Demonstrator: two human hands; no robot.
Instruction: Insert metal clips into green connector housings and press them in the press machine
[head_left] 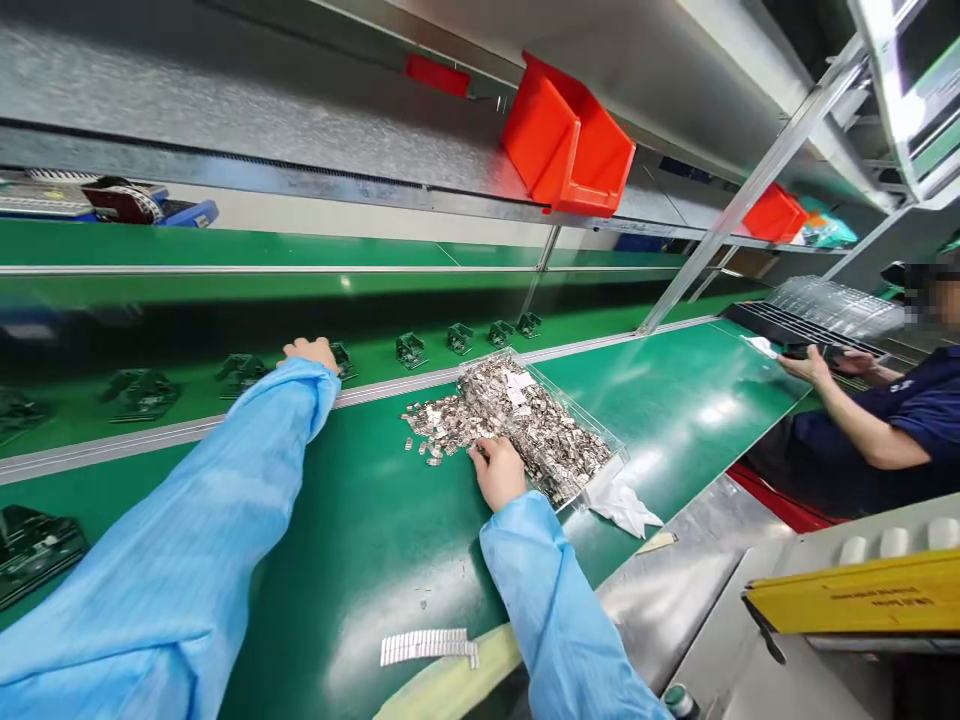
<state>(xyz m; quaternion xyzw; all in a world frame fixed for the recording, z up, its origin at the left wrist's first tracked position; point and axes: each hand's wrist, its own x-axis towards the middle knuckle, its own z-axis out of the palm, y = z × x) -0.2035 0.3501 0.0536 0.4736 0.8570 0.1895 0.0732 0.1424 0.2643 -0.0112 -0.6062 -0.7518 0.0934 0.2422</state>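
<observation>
Right hand [496,470] sits at the near-left corner of the clear tray [577,405], fingers bent down into the loose metal pieces [435,425] spilled on the green tabletop [375,540] just left of the tray. Can't tell if a piece is pinched, the fingertips are hidden by the hand.

Left hand [311,352] is stretched out well left of the tray, over the conveyor belt [187,320] behind it, touching or just beside a dark fixture [343,358]. Seen from the back, fingers curled; can't tell whether it's closed on anything. 4 more fixtures [459,338] run along the belt behind the tray.

Handling read on the pieces: small stamped sheet metal, so light and stiff, probably slick, edges likely sharp. They look prone to nesting and clumping in the heap. Best picked 1 at a time from the thin spilled edge, pinched across the flat faces, not dug from the full tray.

Other stuff: white cloth [622,505] against the tray's near-right end, a stacked strip of pieces [427,645] well in front of the tray, red bin [566,140] on the shelf above it. A co-worker's hand [806,365] works far right of the tray.
</observation>
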